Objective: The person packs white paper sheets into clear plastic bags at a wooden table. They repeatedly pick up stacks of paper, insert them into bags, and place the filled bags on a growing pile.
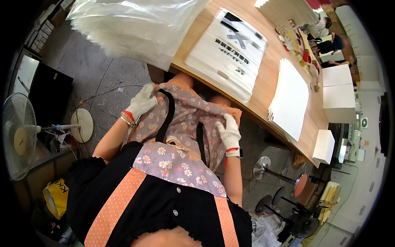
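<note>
Left hand: the left hand (142, 103), in a white glove, is gripping the left edge of a floral apron (185, 123) lying over the person's lap.
Right hand: the right hand (229, 131), also gloved, is clenching the apron's right edge.
Apron: it is spreading across the lap, between the hands, just under the near edge of the table (263, 92); black straps are running down it.
Edges and room: the table edge is running slantwise from far left to near right, just beyond the hands. Open grey floor (98, 70) is lying to the left; on the right the gap between lap and table is narrow.
On the table: a stack of white printed bags (226, 49) is sitting straight ahead, a pile of clear plastic sheets (131, 24) is overhanging the far left corner, and stacks of white sheets (290, 99) are lying to the right.
In the way: a round stool (302, 185) is standing near right; a fan (18, 136) is standing at the left.
Room: it is a workshop with a wooden table, and other people are sitting at the far right end.
</note>
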`<state>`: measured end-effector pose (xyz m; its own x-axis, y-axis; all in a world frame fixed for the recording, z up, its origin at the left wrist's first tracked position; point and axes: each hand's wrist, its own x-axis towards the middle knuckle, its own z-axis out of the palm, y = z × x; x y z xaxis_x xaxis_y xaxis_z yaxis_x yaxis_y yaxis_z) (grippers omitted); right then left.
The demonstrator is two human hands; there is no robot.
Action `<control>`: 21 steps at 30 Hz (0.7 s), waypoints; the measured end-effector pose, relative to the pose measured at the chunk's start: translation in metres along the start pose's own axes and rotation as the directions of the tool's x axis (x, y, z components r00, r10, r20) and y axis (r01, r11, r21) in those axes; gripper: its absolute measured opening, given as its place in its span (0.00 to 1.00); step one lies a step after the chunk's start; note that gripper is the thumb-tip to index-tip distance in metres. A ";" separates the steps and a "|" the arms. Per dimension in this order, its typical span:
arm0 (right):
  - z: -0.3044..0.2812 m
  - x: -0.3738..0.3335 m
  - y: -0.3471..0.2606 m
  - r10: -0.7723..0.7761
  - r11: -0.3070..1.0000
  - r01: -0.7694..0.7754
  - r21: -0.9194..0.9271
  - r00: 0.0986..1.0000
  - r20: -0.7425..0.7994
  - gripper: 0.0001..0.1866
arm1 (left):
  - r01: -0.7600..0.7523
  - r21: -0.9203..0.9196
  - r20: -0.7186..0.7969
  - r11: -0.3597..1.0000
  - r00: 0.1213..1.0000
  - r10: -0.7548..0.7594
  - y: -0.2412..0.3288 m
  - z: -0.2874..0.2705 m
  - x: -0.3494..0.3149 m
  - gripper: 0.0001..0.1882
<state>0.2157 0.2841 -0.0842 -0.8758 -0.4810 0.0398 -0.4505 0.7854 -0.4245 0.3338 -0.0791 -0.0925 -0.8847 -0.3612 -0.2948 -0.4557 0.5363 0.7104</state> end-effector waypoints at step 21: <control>0.051 -0.006 0.011 -0.008 0.999 0.020 0.046 0.968 -0.251 0.23 | -0.370 0.118 -0.286 0.922 0.876 0.388 0.015 0.007 -0.013 0.07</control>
<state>0.2245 0.2756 -0.1350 -0.8875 -0.3739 0.2693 -0.4598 0.7569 -0.4644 0.3374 -0.0613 -0.0828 -0.9236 -0.3268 0.2005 -0.1044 0.7175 0.6886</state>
